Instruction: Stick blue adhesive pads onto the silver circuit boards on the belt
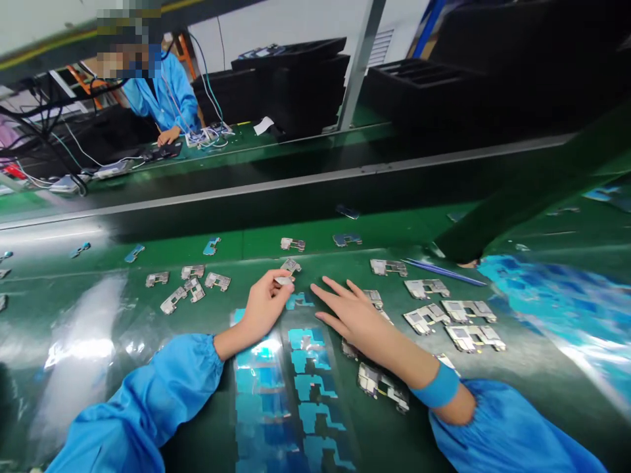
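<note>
My left hand (266,303) is closed in a pinch on a small pale, flat piece (283,280), apparently a circuit board seen edge-on. Just beyond the fingertips a small circuit board (291,265) shows in part. My right hand (352,312), with a blue band at the wrist, is open, its fingers spread just right of a blue cut film piece (300,300). Between my forearms lie clear strips with rows of blue film pieces (315,387). Several silvery circuit boards (382,387) lie under and beside my right hand.
More circuit boards (426,288) lie right, with blue tweezers (444,271) beyond them. Another group of boards (172,301) lies left. Crumpled blue film sheets (557,302) cover the far right. A dark slanting post (517,197) rises there. Behind a raised ledge (276,180), a person in blue sits working.
</note>
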The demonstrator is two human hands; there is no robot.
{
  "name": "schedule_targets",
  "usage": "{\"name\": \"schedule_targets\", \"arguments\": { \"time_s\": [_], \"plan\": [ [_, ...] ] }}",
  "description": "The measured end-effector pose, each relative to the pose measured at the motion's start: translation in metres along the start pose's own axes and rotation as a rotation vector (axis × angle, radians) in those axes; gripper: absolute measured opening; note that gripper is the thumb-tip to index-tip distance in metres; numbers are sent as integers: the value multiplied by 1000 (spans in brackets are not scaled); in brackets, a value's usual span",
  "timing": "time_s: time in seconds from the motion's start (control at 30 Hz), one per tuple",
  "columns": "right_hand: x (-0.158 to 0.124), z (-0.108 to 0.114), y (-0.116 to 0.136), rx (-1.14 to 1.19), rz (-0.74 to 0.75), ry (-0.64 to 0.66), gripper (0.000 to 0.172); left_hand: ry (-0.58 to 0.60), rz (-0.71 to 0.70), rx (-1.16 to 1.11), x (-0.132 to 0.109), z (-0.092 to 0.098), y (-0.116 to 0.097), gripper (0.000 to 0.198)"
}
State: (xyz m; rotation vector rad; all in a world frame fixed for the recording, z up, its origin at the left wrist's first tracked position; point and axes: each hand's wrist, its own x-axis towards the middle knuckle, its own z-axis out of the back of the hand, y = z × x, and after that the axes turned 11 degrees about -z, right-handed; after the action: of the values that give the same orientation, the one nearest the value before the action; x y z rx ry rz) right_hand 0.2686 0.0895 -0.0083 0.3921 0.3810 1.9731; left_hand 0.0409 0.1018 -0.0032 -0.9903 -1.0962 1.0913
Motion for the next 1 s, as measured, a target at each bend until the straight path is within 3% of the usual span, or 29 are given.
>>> {"name": "schedule_targets", "arguments": {
  "time_s": [0.1,0.2,0.47,0.57,0.67,0.73,0.87,1.0],
  "plan": [
    [0,-12,1,9,-4,-70,36,194,-138,217,-8,-3,0,66],
    [0,-16,6,36,-16,-147,30,351,-234,330,-10,-5,3,73],
    [-8,-16,15,118,-48,-266,26,311,-279,227,-8,-4,7,42],
    [-12,-7,27,251,-244,-293,30,270,-372,262,-12,-4,7,44],
    [-13,5,41,629,-606,-152,38,250,-530,335,-16,-4,8,47],
    [-11,9,47,861,-738,-17,47,264,-645,381,-19,-4,10,49],
    [-7,9,49,1050,-843,40,62,341,-769,412,-20,-3,14,54],
    [-13,15,41,978,-764,18,50,327,-659,490,-14,-3,13,54]
  ]
}}
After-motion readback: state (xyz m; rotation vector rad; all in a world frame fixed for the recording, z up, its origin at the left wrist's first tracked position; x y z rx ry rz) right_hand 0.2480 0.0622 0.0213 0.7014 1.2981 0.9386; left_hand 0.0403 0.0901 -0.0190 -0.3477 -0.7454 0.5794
